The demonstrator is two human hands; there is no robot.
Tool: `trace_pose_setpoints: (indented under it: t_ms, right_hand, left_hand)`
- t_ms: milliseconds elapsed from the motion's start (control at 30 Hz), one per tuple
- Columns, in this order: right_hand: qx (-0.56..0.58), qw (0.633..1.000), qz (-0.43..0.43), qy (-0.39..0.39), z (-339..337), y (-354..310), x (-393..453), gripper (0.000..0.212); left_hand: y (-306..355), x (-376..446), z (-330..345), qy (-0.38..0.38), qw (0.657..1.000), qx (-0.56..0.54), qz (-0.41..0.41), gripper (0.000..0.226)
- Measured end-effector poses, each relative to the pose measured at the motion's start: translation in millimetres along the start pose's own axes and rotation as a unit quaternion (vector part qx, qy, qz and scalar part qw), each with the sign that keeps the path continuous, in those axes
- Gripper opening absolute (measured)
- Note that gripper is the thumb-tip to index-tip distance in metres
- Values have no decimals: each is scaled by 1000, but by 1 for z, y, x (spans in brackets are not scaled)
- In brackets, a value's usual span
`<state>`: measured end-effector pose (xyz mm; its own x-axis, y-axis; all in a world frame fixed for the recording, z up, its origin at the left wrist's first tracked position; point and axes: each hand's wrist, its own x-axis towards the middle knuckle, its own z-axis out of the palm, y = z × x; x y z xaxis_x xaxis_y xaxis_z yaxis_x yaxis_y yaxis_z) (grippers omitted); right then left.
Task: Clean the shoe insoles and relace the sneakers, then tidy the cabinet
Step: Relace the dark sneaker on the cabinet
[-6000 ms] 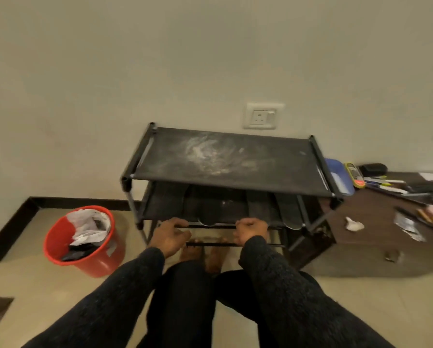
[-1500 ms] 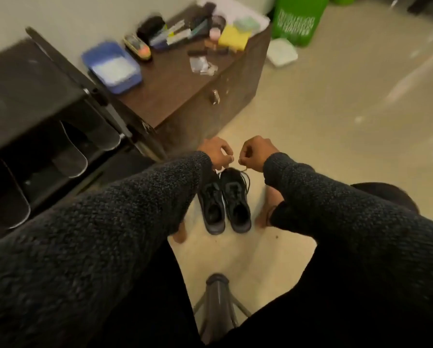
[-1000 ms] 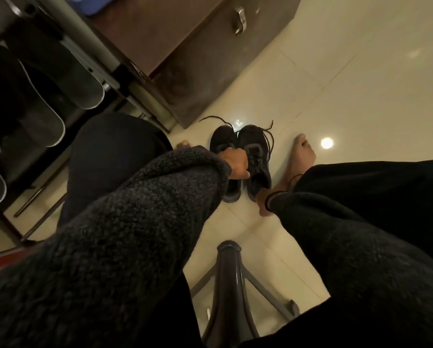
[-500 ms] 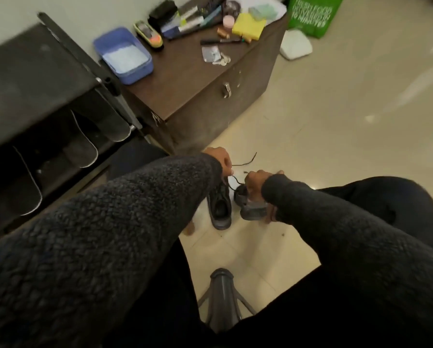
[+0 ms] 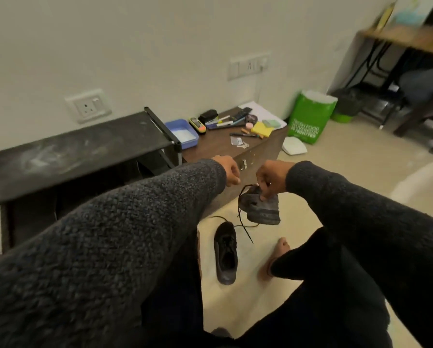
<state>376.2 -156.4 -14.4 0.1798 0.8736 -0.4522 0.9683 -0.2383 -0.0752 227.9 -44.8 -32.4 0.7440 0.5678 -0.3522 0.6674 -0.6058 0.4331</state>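
My right hand [image 5: 270, 178] holds one dark sneaker [image 5: 262, 208] in the air by its top, heel toward me, with black laces [image 5: 243, 222] dangling below it. My left hand [image 5: 229, 172] is just left of it with the fingers curled; whether it pinches a lace I cannot tell. The other dark sneaker [image 5: 225, 252] lies on the tiled floor below, its lace loose. To the left stands the black shoe rack [image 5: 67, 156], its top dusty. The insoles are hidden from this angle.
A low brown cabinet [image 5: 258, 151] beside the rack carries a blue tray [image 5: 181, 133], pens, sticky notes and small items. A green bag [image 5: 309, 116] and a white box [image 5: 294, 148] sit on the floor beyond. My bare foot [image 5: 277, 257] rests near the sneaker.
My right hand has lifted one sneaker off the floor to chest height. The head camera has tilted up toward the wall. The other sneaker stays on the floor.
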Motion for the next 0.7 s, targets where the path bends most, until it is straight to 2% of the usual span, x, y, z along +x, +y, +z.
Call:
trace_pose_setpoints:
  t_ms: [233, 400, 533, 700]
  right_hand:
    - [-18, 990, -46, 134, -78, -36, -45, 24]
    - [-9, 978, -65, 200, -93, -53, -35, 20]
    - [-13, 978, -72, 197, -77, -57, 7, 14]
    - [-19, 970, -96, 225, -36, -57, 70, 11]
  left_hand:
    - [1, -58, -67, 101, 995, -18, 16, 28]
    - [-24, -66, -103, 152, 988, -7, 0, 25]
    - [-60, -32, -97, 203, 978, -43, -28, 23]
    - [-97, 14, -46, 221, 974, -37, -24, 41]
